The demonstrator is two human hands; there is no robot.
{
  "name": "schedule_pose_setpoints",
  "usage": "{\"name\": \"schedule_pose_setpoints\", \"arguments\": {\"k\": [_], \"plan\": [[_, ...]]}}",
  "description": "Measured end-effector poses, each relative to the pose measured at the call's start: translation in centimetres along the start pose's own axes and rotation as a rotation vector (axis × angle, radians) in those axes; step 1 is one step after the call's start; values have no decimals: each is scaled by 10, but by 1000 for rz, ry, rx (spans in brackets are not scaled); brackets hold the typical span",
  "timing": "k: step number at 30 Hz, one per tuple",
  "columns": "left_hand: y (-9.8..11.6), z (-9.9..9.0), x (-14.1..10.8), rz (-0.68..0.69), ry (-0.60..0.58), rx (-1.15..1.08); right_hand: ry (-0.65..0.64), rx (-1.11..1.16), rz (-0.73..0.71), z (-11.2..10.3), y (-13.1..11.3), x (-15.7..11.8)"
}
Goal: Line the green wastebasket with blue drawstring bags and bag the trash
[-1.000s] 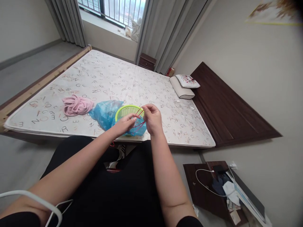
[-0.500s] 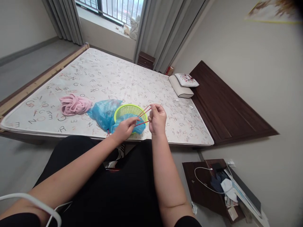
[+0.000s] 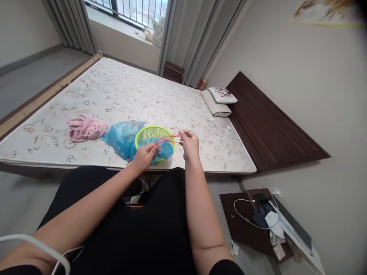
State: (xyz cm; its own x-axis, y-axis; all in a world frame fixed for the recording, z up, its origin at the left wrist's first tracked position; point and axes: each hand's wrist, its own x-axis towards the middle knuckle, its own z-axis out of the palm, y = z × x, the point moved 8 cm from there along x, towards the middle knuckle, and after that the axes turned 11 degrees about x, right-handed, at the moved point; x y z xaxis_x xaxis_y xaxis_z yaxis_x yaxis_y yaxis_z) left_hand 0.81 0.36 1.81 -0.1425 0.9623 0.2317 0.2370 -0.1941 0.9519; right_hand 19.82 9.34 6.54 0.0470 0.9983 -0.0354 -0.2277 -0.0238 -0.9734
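Between my two hands stretches a thin red string (image 3: 168, 138), in several strands that cross one another. My left hand (image 3: 146, 156) is closed on one end, in front of a yellow-green plastic basket (image 3: 146, 132). At the other end, my right hand (image 3: 189, 144) pinches the strands between thumb and fingers, just right of the basket's rim. A blue plastic bag (image 3: 165, 149) lies bunched in the basket. To the left, a fuller blue plastic bag (image 3: 122, 136) rests on the mattress against the basket, beside a crumpled pink cloth (image 3: 86, 128).
The letter-patterned mattress (image 3: 120, 95) spans the bed before me. Two pillows (image 3: 219, 102) lie by the dark wooden headboard (image 3: 275, 126). At lower right stands a brown cabinet (image 3: 241, 225) with a white cable and cloths. A white cable (image 3: 37, 240) crosses my left forearm.
The red string is now gathered into a narrower bundle of strands. My left hand has shifted slightly left, so the hands are a bit farther apart. The view has turned slightly right.
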Motion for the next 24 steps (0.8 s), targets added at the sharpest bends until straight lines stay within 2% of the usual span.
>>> {"name": "schedule_pose_setpoints", "arguments": {"k": [3,7,10,12,16,21,22,24], "plan": [[-20,6,8,-196,28,-341,-35,178,10,3,11,-6],[-32,9,18,-367,69,-611,-296,299,43,25,25,-24],[-33,7,21,-435,55,-701,-513,171,169,39,45,-40],[-34,7,22,-473,25,-736,-611,6,181,41,52,-47],[-39,9,18,-566,-10,-806,-666,-279,58,38,47,-51],[-35,13,13,-583,-52,-874,-815,-438,-16,48,34,-65],[-31,12,14,-561,-72,-862,-797,-425,-76,50,27,-65],[-23,10,17,-499,-128,-828,-627,-352,-253,47,9,-59]]}}
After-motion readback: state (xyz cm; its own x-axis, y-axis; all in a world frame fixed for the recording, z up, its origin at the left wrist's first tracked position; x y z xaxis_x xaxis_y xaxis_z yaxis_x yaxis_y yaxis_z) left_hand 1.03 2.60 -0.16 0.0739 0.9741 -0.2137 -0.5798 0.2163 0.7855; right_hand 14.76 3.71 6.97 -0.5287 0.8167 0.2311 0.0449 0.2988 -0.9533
